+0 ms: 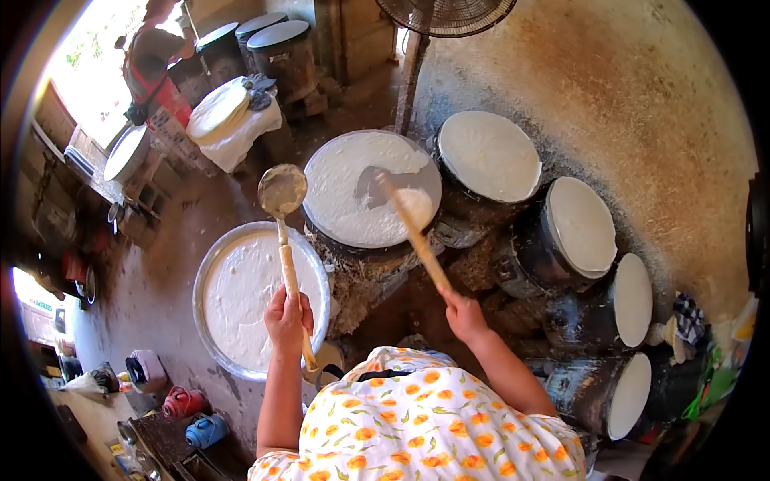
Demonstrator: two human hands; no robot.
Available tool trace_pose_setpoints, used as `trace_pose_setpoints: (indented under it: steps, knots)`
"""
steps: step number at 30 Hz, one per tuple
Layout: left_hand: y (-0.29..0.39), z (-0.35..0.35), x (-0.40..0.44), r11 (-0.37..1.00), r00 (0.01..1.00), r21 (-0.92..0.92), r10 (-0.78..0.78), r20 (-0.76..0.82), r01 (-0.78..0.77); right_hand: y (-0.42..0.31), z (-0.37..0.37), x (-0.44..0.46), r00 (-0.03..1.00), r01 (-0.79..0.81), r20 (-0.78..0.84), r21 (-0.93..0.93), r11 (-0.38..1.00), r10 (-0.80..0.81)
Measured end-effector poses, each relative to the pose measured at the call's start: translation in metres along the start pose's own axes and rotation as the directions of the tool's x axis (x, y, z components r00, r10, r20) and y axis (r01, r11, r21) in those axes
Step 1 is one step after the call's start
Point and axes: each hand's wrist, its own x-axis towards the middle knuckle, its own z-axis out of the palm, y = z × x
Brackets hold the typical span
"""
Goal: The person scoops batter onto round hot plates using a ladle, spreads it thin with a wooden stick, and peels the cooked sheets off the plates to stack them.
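My left hand (287,321) is wrapped round the wooden handle of a ladle (282,192). The ladle's round bowl is coated with white batter and points away from me, above the far edge of a metal basin (202,337) of white batter. My right hand (467,318) grips a long wooden handle (420,239), whose blurred far end is over the round griddle (427,170) in front of me. White batter (345,192) covers most of that griddle, with a bare grey patch at its right side. The tool's head is too blurred to make out.
Drum stoves with white round tops (489,156) curve round to my right. A person (156,64) stands at the far left near more drums. Beside them, a stack of flat white rounds (220,112) lies on a cloth. A fan (447,14) hangs at the top.
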Motion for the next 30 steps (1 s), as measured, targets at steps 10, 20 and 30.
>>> trace_pose_setpoints:
  steps: [10, 20, 30]
  knots:
    - [-0.001, 0.026, 0.015, 1.0, 0.999, -0.002, -0.013, -0.049, 0.013, 0.053, -0.029, 0.063, 0.949, -0.209, 0.12, -0.452, 0.867, 0.291]
    - [0.001, 0.044, 0.025, 1.0, 0.989, 0.019, 0.007, -0.147, -0.004, 0.097, -0.055, 0.068, 0.954, -0.076, 0.232, -0.424, 0.902, 0.189]
    - [0.027, 0.045, 0.014, 0.977, 0.951, -0.21, -0.106, -0.291, 0.044, 0.086, -0.02, 0.2, 0.991, 0.118, 0.045, 0.159, 0.98, -0.127]
